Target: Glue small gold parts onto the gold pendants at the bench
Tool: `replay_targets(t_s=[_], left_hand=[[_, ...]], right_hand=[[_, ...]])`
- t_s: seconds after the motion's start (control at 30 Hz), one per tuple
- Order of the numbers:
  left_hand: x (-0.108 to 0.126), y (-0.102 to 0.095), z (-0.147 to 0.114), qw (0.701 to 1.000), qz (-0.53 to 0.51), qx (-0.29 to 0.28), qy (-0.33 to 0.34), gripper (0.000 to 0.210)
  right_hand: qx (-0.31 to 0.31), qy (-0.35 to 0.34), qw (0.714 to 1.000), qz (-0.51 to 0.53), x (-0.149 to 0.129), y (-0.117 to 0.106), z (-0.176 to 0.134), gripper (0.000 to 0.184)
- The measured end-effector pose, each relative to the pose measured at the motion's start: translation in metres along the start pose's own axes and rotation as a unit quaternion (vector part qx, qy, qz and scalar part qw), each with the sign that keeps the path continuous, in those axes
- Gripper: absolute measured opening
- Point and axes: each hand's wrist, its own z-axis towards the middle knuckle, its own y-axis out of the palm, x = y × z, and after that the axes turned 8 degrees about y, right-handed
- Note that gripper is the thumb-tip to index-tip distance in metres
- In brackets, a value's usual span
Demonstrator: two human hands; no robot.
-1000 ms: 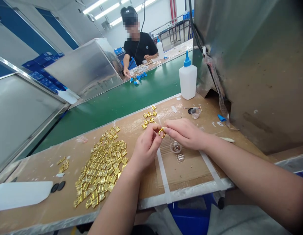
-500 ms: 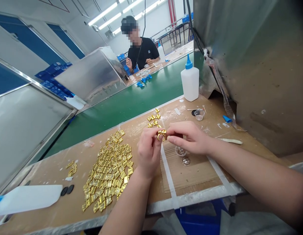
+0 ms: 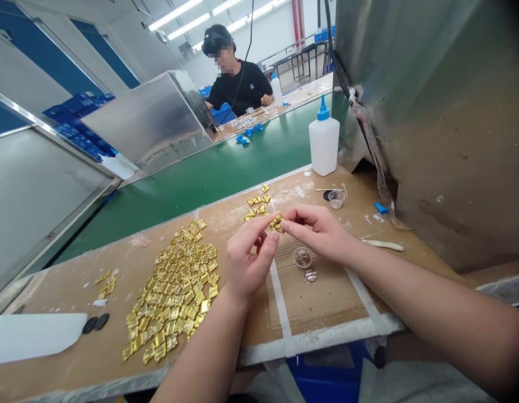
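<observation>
Between my two hands, above the table, is a small gold ring (image 3: 277, 224) with a wide top. My left hand (image 3: 248, 260) has its index fingertip and thumb against the ring's left side. From the other side, my right hand (image 3: 320, 232) pinches it between thumb and fingers. The fingertips cover part of the ring. Below the right hand, a clear small cup (image 3: 302, 257) with tiny contents stands on a cardboard sheet (image 3: 322, 305), beside a clear shiny piece (image 3: 310, 276). Just beyond my left hand lie several gold pieces (image 3: 258, 209).
A large spread of gold pieces (image 3: 175, 296) covers the table left of my left arm. A white squeeze bottle (image 3: 325, 143) stands at the back right; another bottle (image 3: 36, 337) lies at left. Past the green belt (image 3: 192, 179) sits a co-worker (image 3: 244, 84). A metal panel (image 3: 444, 134) rises at right.
My right fingers have closed in on the ring, and it has turned, its round opening now showing less. My left thumb has dropped slightly from it. The view has shifted a little.
</observation>
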Motion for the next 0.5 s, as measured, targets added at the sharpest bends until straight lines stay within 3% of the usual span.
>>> replay_targets(t_s=[0.2, 0.4, 0.5], left_hand=[[0.0015, -0.0015, 0.0050, 0.998, -0.013, -0.002, -0.065, 0.022], [0.0006, -0.0052, 0.0083, 0.986, -0.048, -0.127, -0.097, 0.043], [-0.0004, -0.0021, 0.0058, 0.983, -0.076, -0.140, -0.095, 0.042]], right_hand=[[-0.003, 0.002, 1.000, -0.010, -0.0045, 0.0016, 0.0019, 0.026], [-0.037, -0.028, 0.988, -0.144, -0.0013, -0.0020, -0.0011, 0.026], [-0.040, -0.017, 0.988, -0.145, -0.0050, -0.0015, -0.0030, 0.027]])
